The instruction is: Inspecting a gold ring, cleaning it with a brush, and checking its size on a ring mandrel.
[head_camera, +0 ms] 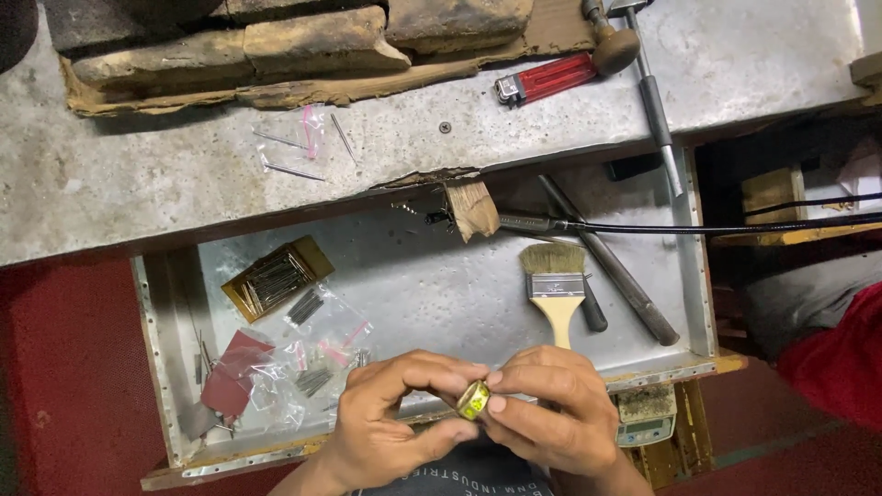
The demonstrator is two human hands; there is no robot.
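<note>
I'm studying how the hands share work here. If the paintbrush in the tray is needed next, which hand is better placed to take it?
Probably the right hand: the paintbrush handle lies just above it, pointing toward it. The left hand sits farther off and also pinches the ring.

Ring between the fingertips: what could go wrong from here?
1. The ring is pinched only by fingertips of the left hand and right hand; a slip could drop it past the tray's front rim.
2. In the tray, it might hide among the bagged pins.
</note>
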